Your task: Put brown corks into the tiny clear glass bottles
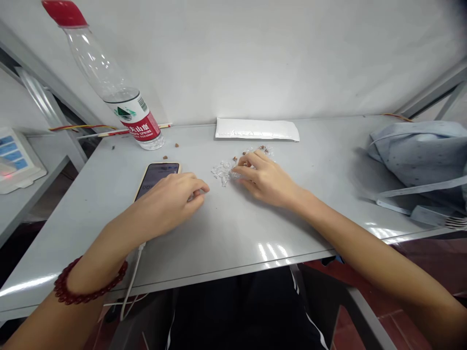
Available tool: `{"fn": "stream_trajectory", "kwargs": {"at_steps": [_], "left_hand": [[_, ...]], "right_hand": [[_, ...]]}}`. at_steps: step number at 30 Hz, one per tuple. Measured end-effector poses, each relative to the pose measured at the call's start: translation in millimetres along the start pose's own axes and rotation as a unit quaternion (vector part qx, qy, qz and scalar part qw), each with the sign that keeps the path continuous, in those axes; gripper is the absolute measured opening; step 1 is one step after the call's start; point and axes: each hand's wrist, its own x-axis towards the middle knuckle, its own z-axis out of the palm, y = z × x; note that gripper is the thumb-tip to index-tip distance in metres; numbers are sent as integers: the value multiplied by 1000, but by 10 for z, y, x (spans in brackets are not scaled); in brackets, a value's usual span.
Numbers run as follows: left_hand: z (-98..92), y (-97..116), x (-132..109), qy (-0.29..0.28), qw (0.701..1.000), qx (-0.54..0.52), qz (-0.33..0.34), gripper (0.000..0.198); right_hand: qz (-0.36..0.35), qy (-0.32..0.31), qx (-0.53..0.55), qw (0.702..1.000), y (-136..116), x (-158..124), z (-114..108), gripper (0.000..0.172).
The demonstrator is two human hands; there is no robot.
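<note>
Left hand [171, 197] curled, hold unclear, overlapping phone [157, 176]; right hand [268, 180] fingers among clear bits [222, 171], grip hidden.

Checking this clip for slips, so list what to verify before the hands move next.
1. Right hand on clear parts: ok, fingertips touch the pile.
2. Left hand empty: cannot tell, fingertips pinched together.
3. Phone flat on table: ok, partly hidden by the left hand.
4. Bottle capped: ok, red cap on.
5. Brown bits gathered: not ok, scattered near bottle and pile.
</note>
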Motion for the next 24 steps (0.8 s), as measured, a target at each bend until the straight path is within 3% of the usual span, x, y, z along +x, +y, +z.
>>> {"fn": "stream_trajectory", "kwargs": {"at_steps": [4,12,15,18,20,23,24], "left_hand": [[12,94,38,-59,998,2,-18,34],[-43,215,90,-71,995,-60,-44,29],[-34,241,110,-32,992,-105,-57,21],[-6,266,124,32,986,-151,-65,12],[-13,252,130,43,981,-172,-79,10],[-95,118,140,72,974,-171,-132,9],[-137,44,146,110,969,-154,-158,8]], "right_hand": [[-14,-7,-17,1000,-47,11,81,31],[9,-50,-16,999,-23,1,84,35],[9,-18,51,998,2,-3,93,36],[16,51,127,990,1,-2,106,31],[26,82,158,984,-21,-3,101,26],[43,76,178,980,-63,-7,75,24],[45,70,181,980,-75,-10,67,24]]}}
